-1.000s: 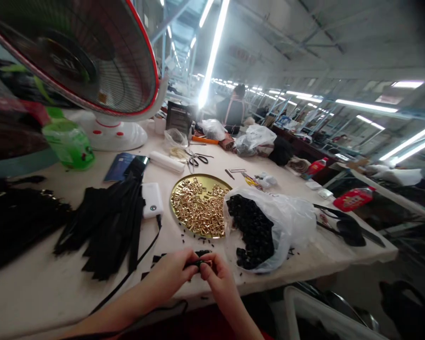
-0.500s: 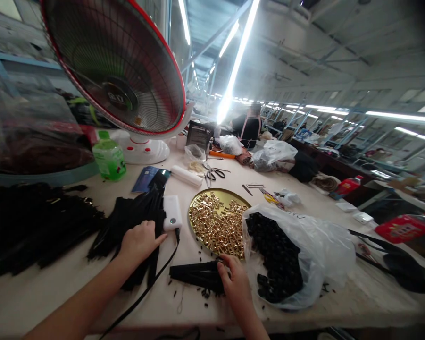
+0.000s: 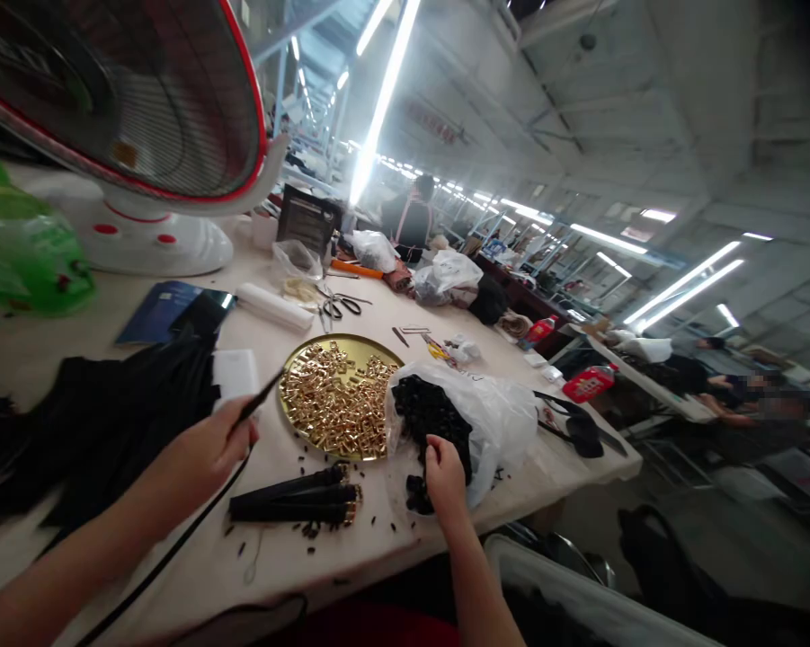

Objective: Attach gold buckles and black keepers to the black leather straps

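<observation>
I'm seeing the hands working apart: the left hand [image 3: 209, 449] is clamping a black strap [image 3: 264, 397], free end angling up by the golden tray [image 3: 360, 346], while the right hand [image 3: 446, 476] is curling at the plastic bag [image 3: 505, 413]; whether it's gripping anything, I can't tell. I'm favouring a firm strap pinch and light fingers here. The bag is holding black pieces [image 3: 438, 404]; the tray is carrying gold fittings [image 3: 337, 413] on the tabletop [image 3: 351, 562].

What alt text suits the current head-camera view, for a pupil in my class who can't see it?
A person's left hand holds a thin black strap while the right hand is at black pieces in a plastic bag. Between the hands lie a tray of gold metal pieces and, nearer, gold-ended straps.
</observation>
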Demonstrator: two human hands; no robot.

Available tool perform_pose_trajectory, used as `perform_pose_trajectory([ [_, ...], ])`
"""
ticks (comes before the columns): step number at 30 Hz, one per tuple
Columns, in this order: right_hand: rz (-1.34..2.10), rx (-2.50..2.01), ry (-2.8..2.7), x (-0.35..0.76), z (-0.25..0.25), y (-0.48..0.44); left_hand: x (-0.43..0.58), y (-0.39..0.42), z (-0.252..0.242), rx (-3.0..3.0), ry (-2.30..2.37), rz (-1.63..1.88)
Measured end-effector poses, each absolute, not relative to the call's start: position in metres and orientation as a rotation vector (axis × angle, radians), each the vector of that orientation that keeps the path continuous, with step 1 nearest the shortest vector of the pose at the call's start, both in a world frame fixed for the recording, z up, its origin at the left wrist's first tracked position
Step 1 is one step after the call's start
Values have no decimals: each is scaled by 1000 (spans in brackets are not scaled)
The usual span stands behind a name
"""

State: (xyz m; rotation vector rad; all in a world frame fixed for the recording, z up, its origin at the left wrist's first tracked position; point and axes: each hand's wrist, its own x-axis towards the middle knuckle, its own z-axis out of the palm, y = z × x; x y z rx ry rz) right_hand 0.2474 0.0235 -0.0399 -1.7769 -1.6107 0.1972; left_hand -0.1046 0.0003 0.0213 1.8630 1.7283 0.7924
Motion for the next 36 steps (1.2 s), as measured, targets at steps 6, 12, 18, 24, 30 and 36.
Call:
perform_pose_trajectory([
  [6,195,-1805,-1732,237,-40,46,-55,-16,6,1851,1468,587],
  [12,268,-1803,-1761,220,-43,72,-37,-29,14,1736,1383,566],
  [18,391,-1698,-1659,218,-27,46,-30,-38,26,1572,1312,501],
  [24,1174,-1319,-1210,180,-19,-14,-22,-41,21,1466,1268,473],
  [30,1578,-1037,-714,152,-28,-40,-19,-45,21,1397,1255,450],
  [36,1762,-951,-447,146,-23,-46,-22,-47,22,1332,1264,462],
])
